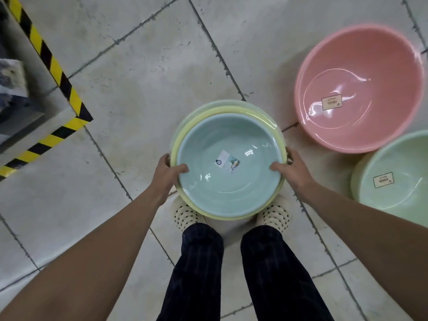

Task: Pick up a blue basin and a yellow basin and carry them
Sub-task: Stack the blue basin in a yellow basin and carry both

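Observation:
A blue basin with a small label on its bottom sits nested inside a yellow basin, whose rim shows around it. A pale green rim shows behind the yellow one, at the far side of the stack. My left hand grips the left rims, thumb inside the blue basin. On the opposite side, my right hand grips the right rims the same way. The stack is in front of my feet; whether it rests on the floor or is lifted I cannot tell.
A pink basin and a green basin, each with a label, stand on the tiled floor at the right. A grey platform edged with yellow-black hazard tape fills the upper left. My legs and dotted shoes are below the stack.

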Available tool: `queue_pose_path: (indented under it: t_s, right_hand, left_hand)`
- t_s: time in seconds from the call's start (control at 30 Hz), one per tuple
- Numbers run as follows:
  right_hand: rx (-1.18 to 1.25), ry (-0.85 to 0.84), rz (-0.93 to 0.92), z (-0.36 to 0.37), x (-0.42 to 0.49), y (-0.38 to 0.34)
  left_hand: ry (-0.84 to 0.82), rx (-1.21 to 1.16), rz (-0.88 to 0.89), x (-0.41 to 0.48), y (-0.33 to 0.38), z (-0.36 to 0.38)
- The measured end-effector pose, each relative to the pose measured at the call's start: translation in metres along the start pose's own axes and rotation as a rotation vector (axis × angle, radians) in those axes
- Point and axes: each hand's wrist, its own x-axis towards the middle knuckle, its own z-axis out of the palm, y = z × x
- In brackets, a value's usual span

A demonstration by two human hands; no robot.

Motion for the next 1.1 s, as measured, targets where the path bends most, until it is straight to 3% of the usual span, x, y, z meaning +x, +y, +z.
queue_pose_path:
  t_s: [0.17, 0.3, 0.4, 0.63, 0.83, 1.1]
  right_hand:
    - [0.001, -0.003, -0.077, 0.022, 0.006, 0.010]
    - [-0.074, 0.145, -0.104, 0.022, 0.019, 0.024]
    - [0.122, 0.065, 0.009, 0.020, 0.028, 0.035]
    - [0.091, 0.014, 0.002, 0.012, 0.047, 0.048]
    - [0.108, 0.013, 0.023, -0.006, 0.012, 0.016]
    - [0.246, 0.081, -0.050, -0.070, -0.057, -0.018]
  left_hand:
    - [-0.047, 0.063, -0.007, 0.018, -0.012, 0.006]
    - [-0.077, 0.053, -0.011, 0.027, -0.017, 0.001]
    - [-0.132, 0.015, -0.001, 0.034, -0.018, 0.000]
    - [-0.067, -0.027, 0.022, 0.038, -0.023, 0.006]
    - [-0.040, 0.018, -0.015, 0.013, 0.014, 0.017]
    - [-0.106, 0.130, 0.076, -0.052, 0.102, 0.047]
